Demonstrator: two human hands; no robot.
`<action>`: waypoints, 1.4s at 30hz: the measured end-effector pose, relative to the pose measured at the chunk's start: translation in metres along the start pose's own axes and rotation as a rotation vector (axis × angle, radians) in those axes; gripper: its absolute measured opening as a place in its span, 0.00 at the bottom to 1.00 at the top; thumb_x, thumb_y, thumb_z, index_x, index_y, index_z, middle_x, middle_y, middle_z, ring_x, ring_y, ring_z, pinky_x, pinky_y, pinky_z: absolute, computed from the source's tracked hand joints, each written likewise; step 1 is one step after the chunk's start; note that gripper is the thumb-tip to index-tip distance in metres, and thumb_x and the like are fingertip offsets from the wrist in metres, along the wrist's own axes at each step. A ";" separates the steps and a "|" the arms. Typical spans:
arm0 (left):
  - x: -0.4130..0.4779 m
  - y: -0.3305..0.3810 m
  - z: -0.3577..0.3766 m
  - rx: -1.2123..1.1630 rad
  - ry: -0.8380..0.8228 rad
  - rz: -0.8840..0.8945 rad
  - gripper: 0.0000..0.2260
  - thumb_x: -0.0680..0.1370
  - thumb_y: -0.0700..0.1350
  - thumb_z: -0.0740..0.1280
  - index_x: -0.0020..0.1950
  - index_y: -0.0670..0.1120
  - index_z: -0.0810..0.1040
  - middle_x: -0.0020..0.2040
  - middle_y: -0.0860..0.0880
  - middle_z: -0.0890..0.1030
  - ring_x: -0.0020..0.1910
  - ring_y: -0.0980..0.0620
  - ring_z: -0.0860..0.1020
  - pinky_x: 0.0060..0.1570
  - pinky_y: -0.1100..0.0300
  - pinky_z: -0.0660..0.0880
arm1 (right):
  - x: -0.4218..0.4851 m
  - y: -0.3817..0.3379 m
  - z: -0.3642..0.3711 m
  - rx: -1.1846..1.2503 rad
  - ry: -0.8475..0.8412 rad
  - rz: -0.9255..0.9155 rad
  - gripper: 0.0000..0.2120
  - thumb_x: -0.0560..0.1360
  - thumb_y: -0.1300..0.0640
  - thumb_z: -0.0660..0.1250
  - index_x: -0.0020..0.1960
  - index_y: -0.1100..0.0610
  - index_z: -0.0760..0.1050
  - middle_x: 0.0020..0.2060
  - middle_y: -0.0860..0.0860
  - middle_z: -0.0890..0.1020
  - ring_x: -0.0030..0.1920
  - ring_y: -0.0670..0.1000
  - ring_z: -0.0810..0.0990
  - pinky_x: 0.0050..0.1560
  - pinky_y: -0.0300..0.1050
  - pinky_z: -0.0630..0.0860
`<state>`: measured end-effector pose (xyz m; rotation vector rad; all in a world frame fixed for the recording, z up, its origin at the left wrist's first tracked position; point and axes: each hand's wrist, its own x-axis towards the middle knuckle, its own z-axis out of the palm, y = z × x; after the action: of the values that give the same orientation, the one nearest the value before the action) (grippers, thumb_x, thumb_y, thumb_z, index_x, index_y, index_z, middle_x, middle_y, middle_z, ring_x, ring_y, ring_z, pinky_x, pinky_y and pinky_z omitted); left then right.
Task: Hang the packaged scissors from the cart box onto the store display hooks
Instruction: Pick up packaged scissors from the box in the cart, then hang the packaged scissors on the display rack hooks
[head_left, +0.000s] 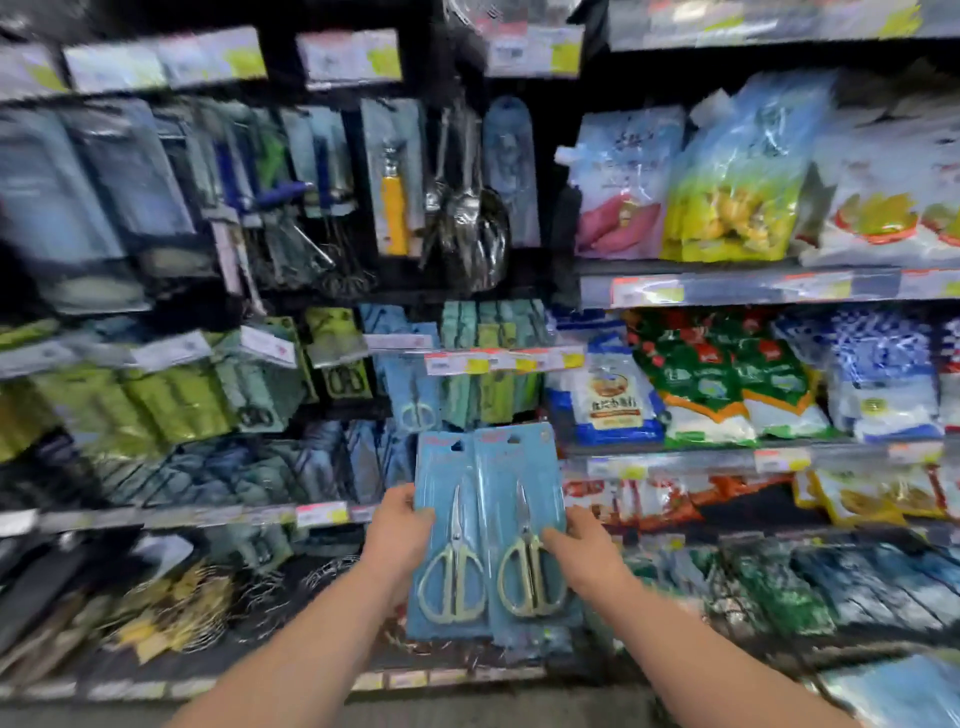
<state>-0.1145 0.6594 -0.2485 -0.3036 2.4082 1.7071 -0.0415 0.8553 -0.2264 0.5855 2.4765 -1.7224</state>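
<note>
The left hand (402, 527) has its grip clamped on the edge of the left scissors pack (447, 483), a flat blue card under glossy clear plastic, with slim steel blades and pale looped handles. Touching it, the right scissors pack (524, 478) sits pinched in the right hand (584, 551). A matching hung pack (415, 400) is on the display above. These two are held up, seemingly not yet hooked.

Left hand (402, 530) and right hand (584, 553) were bare; 2 forearms (311, 639) showed uncovered to the frame's edge.
</note>
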 end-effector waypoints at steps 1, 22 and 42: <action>0.001 -0.006 -0.023 0.015 0.025 -0.003 0.13 0.70 0.37 0.62 0.51 0.47 0.80 0.43 0.39 0.84 0.42 0.38 0.83 0.43 0.44 0.80 | -0.003 -0.009 0.019 -0.009 -0.026 -0.013 0.13 0.77 0.62 0.61 0.62 0.59 0.70 0.51 0.53 0.78 0.45 0.49 0.75 0.41 0.38 0.69; 0.051 0.006 -0.136 -0.053 0.257 -0.108 0.10 0.77 0.34 0.58 0.55 0.41 0.75 0.41 0.46 0.80 0.34 0.49 0.76 0.28 0.62 0.69 | 0.100 -0.073 0.137 -0.157 -0.090 -0.043 0.09 0.79 0.58 0.57 0.57 0.59 0.69 0.44 0.53 0.77 0.38 0.50 0.74 0.33 0.40 0.68; 0.144 0.023 -0.115 -0.079 0.179 -0.185 0.09 0.77 0.34 0.59 0.52 0.46 0.73 0.46 0.39 0.80 0.33 0.49 0.71 0.28 0.58 0.67 | 0.185 -0.079 0.166 -0.073 -0.066 -0.111 0.10 0.80 0.60 0.57 0.60 0.61 0.67 0.46 0.55 0.78 0.41 0.51 0.76 0.43 0.45 0.71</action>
<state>-0.2624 0.5488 -0.2276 -0.6946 2.3476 1.7609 -0.2658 0.7292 -0.2675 0.3854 2.5576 -1.6507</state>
